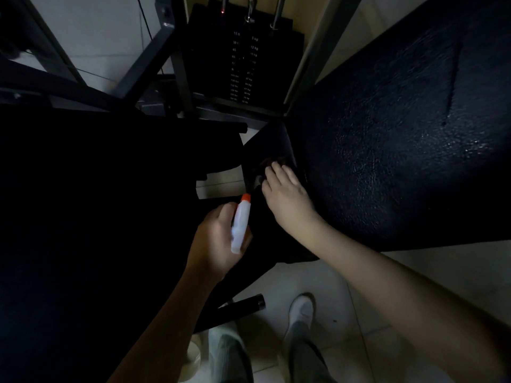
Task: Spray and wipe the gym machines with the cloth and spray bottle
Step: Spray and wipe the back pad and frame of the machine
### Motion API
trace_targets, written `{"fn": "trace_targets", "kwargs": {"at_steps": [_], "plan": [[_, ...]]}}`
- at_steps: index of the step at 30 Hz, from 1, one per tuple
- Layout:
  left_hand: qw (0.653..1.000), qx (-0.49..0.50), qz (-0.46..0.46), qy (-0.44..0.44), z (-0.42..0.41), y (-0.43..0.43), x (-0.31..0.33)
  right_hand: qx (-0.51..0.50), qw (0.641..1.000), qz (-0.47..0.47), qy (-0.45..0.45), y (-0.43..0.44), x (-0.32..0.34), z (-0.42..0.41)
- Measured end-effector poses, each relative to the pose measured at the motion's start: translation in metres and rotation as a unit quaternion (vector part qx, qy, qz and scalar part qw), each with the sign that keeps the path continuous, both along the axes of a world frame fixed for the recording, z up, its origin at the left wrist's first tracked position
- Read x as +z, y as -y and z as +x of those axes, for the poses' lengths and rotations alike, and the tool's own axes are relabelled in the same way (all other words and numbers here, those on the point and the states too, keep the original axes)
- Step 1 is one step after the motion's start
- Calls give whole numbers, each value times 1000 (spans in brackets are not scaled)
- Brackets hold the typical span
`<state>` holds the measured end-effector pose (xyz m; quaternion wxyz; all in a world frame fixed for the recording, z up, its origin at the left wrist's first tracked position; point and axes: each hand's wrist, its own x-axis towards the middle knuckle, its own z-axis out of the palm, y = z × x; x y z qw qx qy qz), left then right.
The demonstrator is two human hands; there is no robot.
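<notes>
Spray bottle (241, 225) in your left hand (218, 240), fingers curled round it; your right hand (286, 196) flat, straight fingers pressing cloth (268, 162) onto pad (273, 142).

We see a pale tile floor (318, 280). A white shoe (302, 309) stands on it. The grey machine frame (183, 73) stands on it too, farther away.
</notes>
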<state>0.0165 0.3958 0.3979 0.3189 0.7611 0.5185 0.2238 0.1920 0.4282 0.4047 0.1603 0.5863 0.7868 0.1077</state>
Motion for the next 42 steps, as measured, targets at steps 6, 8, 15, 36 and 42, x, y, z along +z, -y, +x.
{"fn": "trace_targets", "kwargs": {"at_steps": [6,8,15,36,42], "plan": [[998,-1,-47,36,2,-4,12,27,996,-75,-36,23,22,2],[997,-2,-64,53,-2,-5,20,-1,992,-116,-45,33,37,-4],[992,-4,-95,79,2,-11,61,-135,936,-241,-218,44,98,2],[964,-91,-176,179,67,-19,229,-337,784,-28,-520,33,293,110],[957,-121,-194,178,93,-19,256,-232,887,163,-364,34,318,153]]}}
